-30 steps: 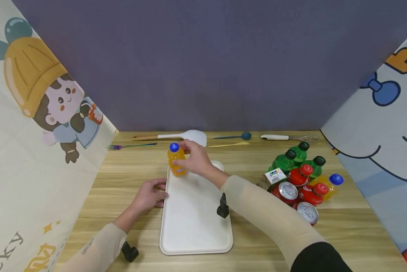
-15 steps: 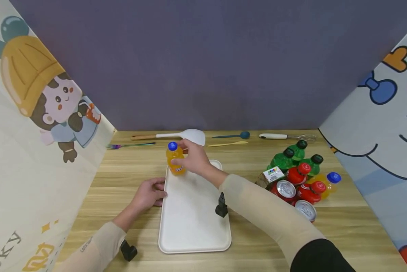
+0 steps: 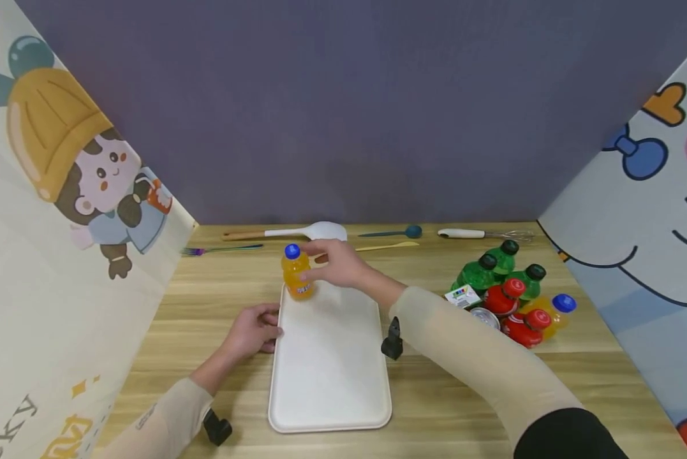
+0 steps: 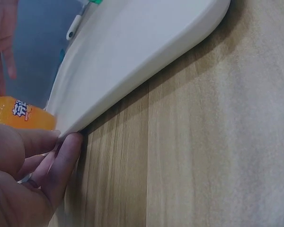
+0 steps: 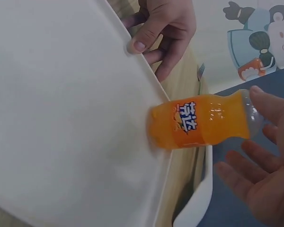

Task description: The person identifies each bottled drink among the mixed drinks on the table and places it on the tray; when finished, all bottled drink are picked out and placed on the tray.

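Note:
A small bottle of orange soda (image 3: 298, 278) with a blue cap stands upright on the far left corner of the white tray (image 3: 330, 376). My right hand (image 3: 339, 262) is just to the right of the bottle. In the right wrist view its fingers (image 5: 248, 170) are spread and loose, and the thumb is close to the bottle's neck; whether it touches cannot be made out. My left hand (image 3: 255, 330) pinches the tray's left rim, thumb on top and fingers (image 4: 66, 163) against the outer side.
At the right stand green bottles (image 3: 476, 274), red bottles (image 3: 525, 327), another orange soda (image 3: 560, 312), a can (image 3: 485, 316) and a small carton (image 3: 462, 296). Along the back lie a white spatula (image 3: 327, 231), a fork (image 3: 222, 248), a blue spoon (image 3: 391, 233), a yellow knife (image 3: 389, 245) and a whisk (image 3: 483, 234).
My right hand has loosened from the orange soda bottle and shifted right, its forearm now covering the nearer can. The bottle stays on the tray's corner. My left hand keeps its place.

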A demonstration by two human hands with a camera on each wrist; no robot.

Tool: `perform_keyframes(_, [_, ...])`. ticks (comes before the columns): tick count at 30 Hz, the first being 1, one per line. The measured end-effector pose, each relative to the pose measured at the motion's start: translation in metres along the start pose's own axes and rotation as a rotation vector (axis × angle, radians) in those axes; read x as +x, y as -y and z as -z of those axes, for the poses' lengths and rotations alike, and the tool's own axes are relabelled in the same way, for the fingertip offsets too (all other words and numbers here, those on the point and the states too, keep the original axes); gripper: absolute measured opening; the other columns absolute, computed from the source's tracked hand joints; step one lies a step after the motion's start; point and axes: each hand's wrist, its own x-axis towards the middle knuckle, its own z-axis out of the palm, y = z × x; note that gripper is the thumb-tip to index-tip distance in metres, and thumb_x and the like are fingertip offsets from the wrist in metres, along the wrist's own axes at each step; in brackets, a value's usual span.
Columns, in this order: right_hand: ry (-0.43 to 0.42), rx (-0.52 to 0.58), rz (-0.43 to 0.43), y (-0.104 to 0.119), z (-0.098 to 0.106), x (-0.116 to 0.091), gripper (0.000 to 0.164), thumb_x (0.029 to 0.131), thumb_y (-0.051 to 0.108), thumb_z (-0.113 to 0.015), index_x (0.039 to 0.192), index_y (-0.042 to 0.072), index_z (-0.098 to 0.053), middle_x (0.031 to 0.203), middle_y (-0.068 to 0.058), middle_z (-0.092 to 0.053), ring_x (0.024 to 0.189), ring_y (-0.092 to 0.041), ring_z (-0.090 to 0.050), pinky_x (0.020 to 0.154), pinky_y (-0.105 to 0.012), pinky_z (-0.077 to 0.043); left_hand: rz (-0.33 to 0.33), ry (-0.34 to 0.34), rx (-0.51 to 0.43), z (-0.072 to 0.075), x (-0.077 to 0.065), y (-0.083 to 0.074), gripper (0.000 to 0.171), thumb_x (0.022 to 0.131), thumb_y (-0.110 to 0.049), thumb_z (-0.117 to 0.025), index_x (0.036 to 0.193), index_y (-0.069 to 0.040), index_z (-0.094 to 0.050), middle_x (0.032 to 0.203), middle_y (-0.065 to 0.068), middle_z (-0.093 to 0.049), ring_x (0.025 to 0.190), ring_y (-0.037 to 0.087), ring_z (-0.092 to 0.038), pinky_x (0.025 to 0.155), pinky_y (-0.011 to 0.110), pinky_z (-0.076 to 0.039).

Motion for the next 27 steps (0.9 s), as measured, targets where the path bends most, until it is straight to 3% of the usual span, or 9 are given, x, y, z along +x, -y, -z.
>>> perform_keyframes(9, [-0.029,0.055,0.025,0.009,0.03,-0.037,0.054,0.087,0.029,-0.083,0.136,0.011,-0.066,0.134,-0.007,-0.067,0.119,-0.032,-0.066,0.1,-0.041,-0.061,0.009,-0.001,-0.003,-0.001,-0.001,0.005,0.064,0.088,0.01,-0.069,0.148,0.001,-0.049,0.111,0.02,-0.06,0.08,0.023,-0.067,0.063,0.041,-0.067])
perform_keyframes(17, [-0.066,0.089,0.059,0.019,0.065,-0.079,0.047,0.088,0.028,-0.083,0.132,0.019,-0.068,0.129,0.003,-0.068,0.118,-0.021,-0.064,0.094,-0.042,-0.061,0.011,-0.002,0.012,-0.003,-0.003,0.005,0.063,0.089,0.01,-0.069,0.148,0.001,-0.049,0.112,0.02,-0.059,0.081,0.023,-0.066,0.063,0.041,-0.067])
perform_keyframes(27, [-0.156,0.006,0.083,0.028,0.122,-0.128,0.046,0.087,0.02,-0.084,0.13,0.016,-0.068,0.128,-0.002,-0.067,0.119,-0.023,-0.063,0.094,-0.049,-0.06,-0.005,-0.004,-0.009,-0.001,0.001,0.004,0.064,0.089,0.011,-0.069,0.148,0.002,-0.048,0.111,0.02,-0.059,0.081,0.023,-0.066,0.064,0.042,-0.067])
